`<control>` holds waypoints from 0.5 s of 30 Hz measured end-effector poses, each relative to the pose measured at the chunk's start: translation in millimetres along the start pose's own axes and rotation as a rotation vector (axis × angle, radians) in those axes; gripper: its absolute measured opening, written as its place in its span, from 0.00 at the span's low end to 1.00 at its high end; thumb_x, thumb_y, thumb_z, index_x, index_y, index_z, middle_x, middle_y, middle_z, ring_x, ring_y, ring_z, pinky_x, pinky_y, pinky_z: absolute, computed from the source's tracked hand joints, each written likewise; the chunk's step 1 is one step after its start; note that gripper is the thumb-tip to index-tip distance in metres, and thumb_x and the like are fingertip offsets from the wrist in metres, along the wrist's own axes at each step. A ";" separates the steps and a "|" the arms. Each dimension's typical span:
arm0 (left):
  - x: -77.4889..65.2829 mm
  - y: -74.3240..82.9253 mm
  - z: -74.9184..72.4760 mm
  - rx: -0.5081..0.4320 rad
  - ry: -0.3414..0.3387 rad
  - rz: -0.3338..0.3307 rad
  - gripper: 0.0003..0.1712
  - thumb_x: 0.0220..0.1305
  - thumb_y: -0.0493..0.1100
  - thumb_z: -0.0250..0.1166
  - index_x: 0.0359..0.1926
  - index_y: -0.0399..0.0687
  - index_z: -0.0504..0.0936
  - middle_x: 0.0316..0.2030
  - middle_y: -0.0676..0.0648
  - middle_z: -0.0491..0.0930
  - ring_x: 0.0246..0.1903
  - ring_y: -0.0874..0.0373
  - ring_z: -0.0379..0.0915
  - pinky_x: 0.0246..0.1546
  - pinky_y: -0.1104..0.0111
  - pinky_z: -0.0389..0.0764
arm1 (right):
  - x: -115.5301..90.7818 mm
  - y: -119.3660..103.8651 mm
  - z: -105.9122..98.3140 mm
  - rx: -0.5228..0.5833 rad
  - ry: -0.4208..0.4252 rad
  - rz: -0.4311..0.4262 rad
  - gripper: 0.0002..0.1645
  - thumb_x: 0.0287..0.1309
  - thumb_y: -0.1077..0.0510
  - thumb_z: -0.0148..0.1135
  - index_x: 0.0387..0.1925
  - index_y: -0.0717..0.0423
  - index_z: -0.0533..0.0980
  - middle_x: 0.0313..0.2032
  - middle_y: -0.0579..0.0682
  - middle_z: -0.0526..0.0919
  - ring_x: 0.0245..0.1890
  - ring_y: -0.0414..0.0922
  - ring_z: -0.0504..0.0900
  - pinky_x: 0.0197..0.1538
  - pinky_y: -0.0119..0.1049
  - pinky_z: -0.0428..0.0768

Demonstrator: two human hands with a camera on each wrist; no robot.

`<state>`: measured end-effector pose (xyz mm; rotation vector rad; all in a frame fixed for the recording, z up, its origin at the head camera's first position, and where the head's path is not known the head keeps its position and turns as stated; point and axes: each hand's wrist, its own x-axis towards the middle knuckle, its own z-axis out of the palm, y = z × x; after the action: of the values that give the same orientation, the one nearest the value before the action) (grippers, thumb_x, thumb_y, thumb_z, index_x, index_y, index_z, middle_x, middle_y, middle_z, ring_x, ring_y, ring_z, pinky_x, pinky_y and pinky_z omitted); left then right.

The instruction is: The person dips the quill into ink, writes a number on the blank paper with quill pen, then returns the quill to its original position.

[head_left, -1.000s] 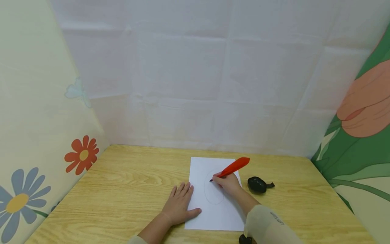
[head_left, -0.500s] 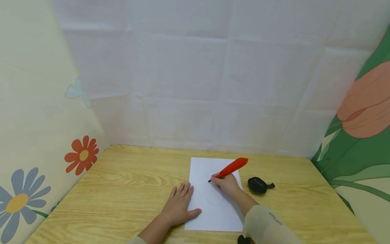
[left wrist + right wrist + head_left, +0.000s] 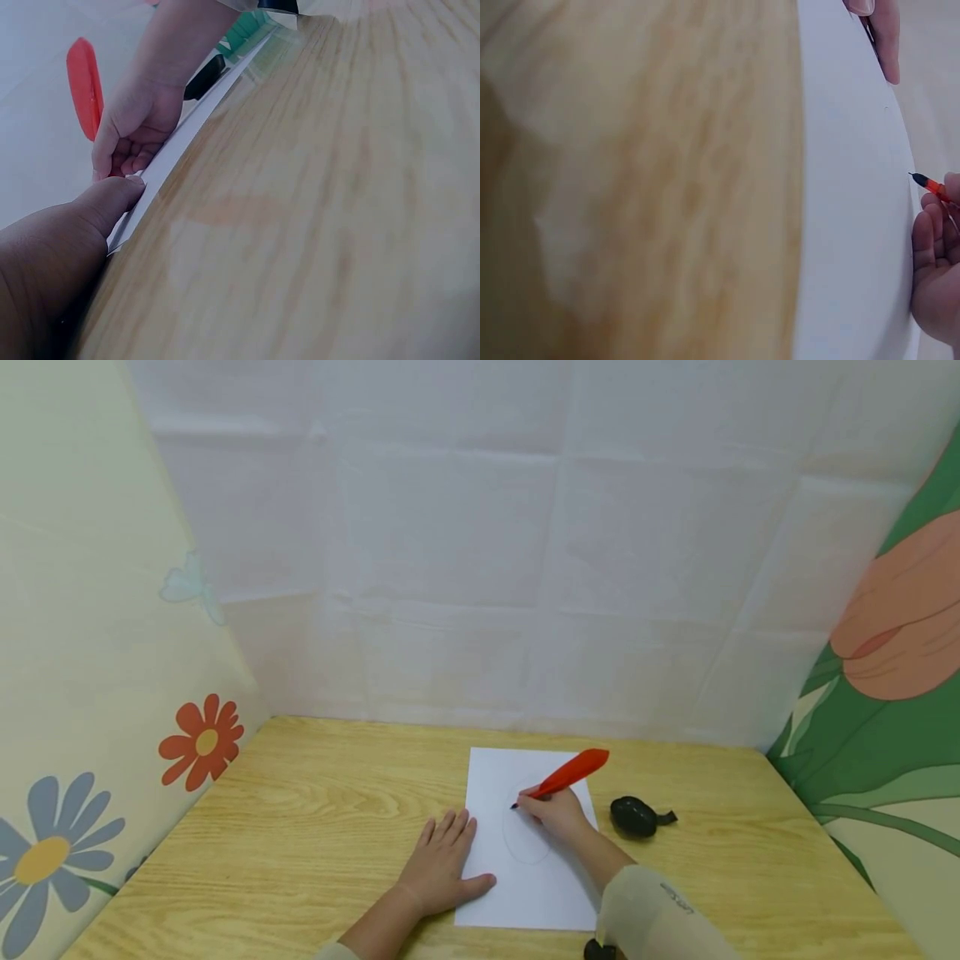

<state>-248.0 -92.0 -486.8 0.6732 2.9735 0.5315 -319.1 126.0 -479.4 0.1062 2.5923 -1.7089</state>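
Observation:
A white sheet of paper [image 3: 525, 897] lies on the wood-grain table, with a thin oval outline [image 3: 531, 863] drawn on it. My right hand [image 3: 561, 814] pinches a red feather-shaped pen [image 3: 576, 769] over the oval. The dark pen tip [image 3: 920, 179] shows in the right wrist view, pointing toward the sheet. My left hand [image 3: 442, 868] lies flat with fingers spread at the paper's left edge, its thumb on the sheet. In the left wrist view, the left thumb [image 3: 112, 199] is in front of part of the right hand [image 3: 142, 112].
To the right of the paper sits a shiny black rounded object [image 3: 633, 817] with a short tab. Another small black thing [image 3: 599, 950] shows by the right sleeve [image 3: 660, 910]. A pale sheet [image 3: 487, 568] hangs behind the table [image 3: 322, 810], and flower-printed panels flank it.
My right hand and the red pen have shifted slightly left and down over the oval. The left hand and the paper have stayed in place.

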 end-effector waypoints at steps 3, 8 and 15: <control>0.5 -0.8 0.6 -0.006 0.005 0.003 0.54 0.59 0.72 0.58 0.72 0.37 0.61 0.74 0.36 0.57 0.75 0.39 0.48 0.73 0.42 0.46 | 0.4 0.2 1.5 0.009 -0.004 0.002 0.15 0.55 0.54 0.70 0.40 0.61 0.82 0.22 0.46 0.78 0.25 0.42 0.75 0.33 0.31 0.76; 1.4 -3.5 3.5 -0.016 0.025 0.015 0.55 0.59 0.73 0.56 0.72 0.36 0.61 0.74 0.36 0.57 0.75 0.38 0.48 0.73 0.41 0.45 | -1.2 -2.2 3.4 0.016 -0.010 -0.003 0.15 0.56 0.54 0.69 0.40 0.61 0.82 0.23 0.47 0.80 0.26 0.42 0.75 0.33 0.30 0.76; 1.6 -3.8 3.3 -0.001 0.011 0.008 0.54 0.60 0.72 0.57 0.72 0.37 0.60 0.74 0.36 0.56 0.75 0.38 0.47 0.73 0.42 0.45 | -0.8 -1.4 4.2 -0.010 -0.020 0.013 0.16 0.56 0.53 0.70 0.42 0.60 0.82 0.28 0.49 0.82 0.29 0.43 0.77 0.36 0.31 0.78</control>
<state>-250.6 -93.4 -491.2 0.6843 2.9822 0.5389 -318.4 121.6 -479.7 0.1050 2.5802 -1.6834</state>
